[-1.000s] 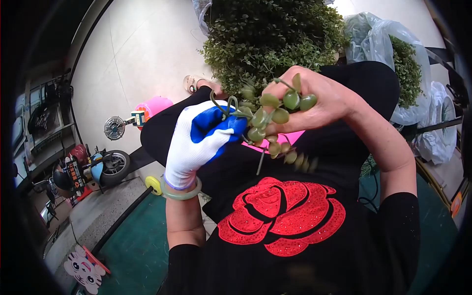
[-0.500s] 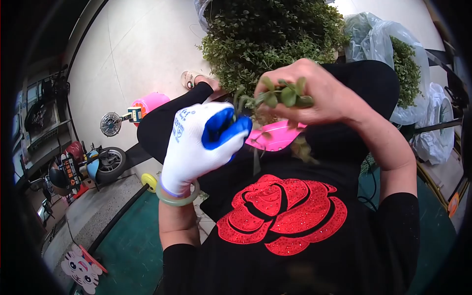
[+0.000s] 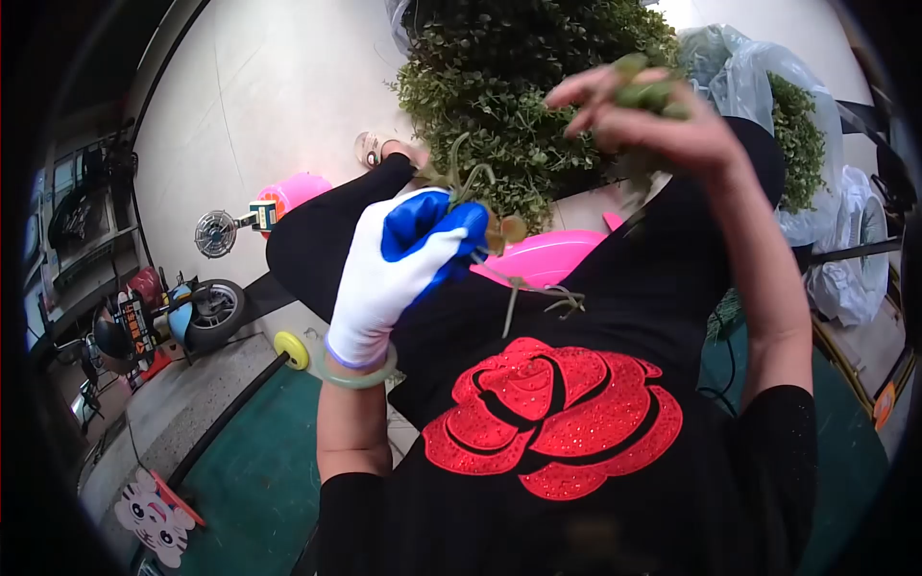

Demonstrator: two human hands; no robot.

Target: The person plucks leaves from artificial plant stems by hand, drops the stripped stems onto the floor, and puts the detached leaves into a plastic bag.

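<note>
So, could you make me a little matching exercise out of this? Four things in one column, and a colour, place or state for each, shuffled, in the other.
1. Left hand
2. Right hand
3. Bangle
4. Rose design

A. Red, on the black shirt
B. In a white and blue glove, pinching stems
C. Pale green, worn next to the glove's cuff
D. Bare, with green leaves at its fingers

Right pairs: 1-B, 2-D, 3-C, 4-A
</note>
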